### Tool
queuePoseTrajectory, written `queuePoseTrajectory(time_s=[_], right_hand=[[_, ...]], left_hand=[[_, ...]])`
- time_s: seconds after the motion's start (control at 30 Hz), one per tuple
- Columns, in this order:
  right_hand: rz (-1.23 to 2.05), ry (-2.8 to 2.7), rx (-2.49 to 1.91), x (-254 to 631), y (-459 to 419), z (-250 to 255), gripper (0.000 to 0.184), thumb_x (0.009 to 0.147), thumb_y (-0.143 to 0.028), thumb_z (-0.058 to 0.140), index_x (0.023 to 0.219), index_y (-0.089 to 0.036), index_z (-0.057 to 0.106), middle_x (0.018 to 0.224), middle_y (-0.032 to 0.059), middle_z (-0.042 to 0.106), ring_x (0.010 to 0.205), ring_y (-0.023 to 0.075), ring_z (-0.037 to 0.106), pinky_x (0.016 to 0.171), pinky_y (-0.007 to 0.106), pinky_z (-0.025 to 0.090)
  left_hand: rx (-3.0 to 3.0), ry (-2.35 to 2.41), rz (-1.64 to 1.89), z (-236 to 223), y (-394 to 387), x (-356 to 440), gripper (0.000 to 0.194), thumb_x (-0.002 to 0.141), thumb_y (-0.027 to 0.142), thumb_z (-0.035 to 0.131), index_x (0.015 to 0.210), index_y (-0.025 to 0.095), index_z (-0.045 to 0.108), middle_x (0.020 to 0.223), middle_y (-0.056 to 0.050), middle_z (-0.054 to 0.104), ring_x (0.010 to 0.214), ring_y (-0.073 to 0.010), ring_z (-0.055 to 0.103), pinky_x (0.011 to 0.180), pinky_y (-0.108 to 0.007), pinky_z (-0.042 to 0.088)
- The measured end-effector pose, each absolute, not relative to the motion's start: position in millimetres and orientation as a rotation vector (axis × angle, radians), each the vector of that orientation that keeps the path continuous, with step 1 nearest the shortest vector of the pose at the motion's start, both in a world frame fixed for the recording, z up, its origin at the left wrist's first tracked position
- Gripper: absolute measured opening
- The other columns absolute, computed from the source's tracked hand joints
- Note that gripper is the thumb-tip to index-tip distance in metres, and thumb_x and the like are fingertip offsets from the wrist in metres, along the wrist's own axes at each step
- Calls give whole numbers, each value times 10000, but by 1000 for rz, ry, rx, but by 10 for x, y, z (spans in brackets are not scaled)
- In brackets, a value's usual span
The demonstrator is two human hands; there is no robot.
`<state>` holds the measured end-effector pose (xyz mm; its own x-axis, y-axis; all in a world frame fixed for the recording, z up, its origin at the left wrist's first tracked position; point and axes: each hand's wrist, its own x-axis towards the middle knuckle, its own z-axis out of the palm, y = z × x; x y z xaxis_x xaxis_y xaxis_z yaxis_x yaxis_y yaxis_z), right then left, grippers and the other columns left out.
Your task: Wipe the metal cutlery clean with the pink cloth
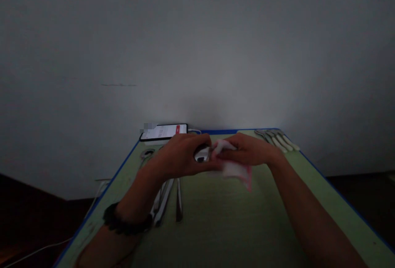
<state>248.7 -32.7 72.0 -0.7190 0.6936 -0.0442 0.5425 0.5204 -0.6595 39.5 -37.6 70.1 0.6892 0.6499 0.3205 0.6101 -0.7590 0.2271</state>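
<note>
Above the middle of the table, my left hand (185, 154) curls its thumb and fingers round a shiny metal piece of cutlery (202, 153). Only a bright, curved part of it shows, so its exact kind is hidden. My right hand (245, 150) pinches a white and pink cloth (236, 170), pressed against the end of the metal piece. One corner of the cloth hangs below the fingers. Both hands almost meet, and the fingertips are somewhat blurred. Beneath my left wrist lie several metal cutlery handles (165, 202), partly covered by the arm.
A lit phone (165, 132) with a white cable lies at the back left of the green table (228, 231). Several pieces of cutlery with white handles (282, 141) lie side by side at the back right. A rounded metal utensil head (147, 152) rests at left. The wall (210, 54) stands behind.
</note>
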Motion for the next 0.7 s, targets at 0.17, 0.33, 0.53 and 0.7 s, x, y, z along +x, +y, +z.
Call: queuePoseTrajectory(time_s=[0.17, 0.33, 0.53, 0.7], right_hand=[[1061, -2464, -1055, 2452, -327, 690, 324, 825, -432, 446, 830, -143, 591, 680, -2, 582, 569, 89, 485, 500, 189, 361], [1164, -2380, -1078, 2435, -319, 641, 394, 809, -503, 436, 798, -139, 584, 634, -8, 559, 524, 78, 453, 459, 182, 336], [1242, -2367, -1089, 2483, -271, 566, 411, 799, -528, 438, 861, -153, 595, 683, -4, 578, 546, 81, 467, 501, 194, 358], [1287, -2373, -1129, 2665, -220, 548, 377, 803, -498, 455, 864, -152, 592, 664, -12, 557, 545, 78, 465, 480, 182, 348]], left_hand=[[2792, 1025, 558, 708, -396, 438, 542, 606, 658, 579, 898, 202, 562, 742, 10, 619, 644, -136, 548, 549, -218, 326], [2897, 1042, 546, 731, -410, 445, 465, 702, 626, 516, 864, 193, 559, 711, 8, 624, 591, -127, 541, 532, -231, 302], [2955, 1145, 574, 697, -375, 396, 409, 802, 570, 412, 801, 189, 559, 650, 13, 593, 543, -113, 507, 522, -231, 290], [2940, 1229, 596, 653, -301, 278, 378, 847, 495, 371, 779, 182, 571, 586, 21, 532, 509, -98, 460, 517, -226, 292]])
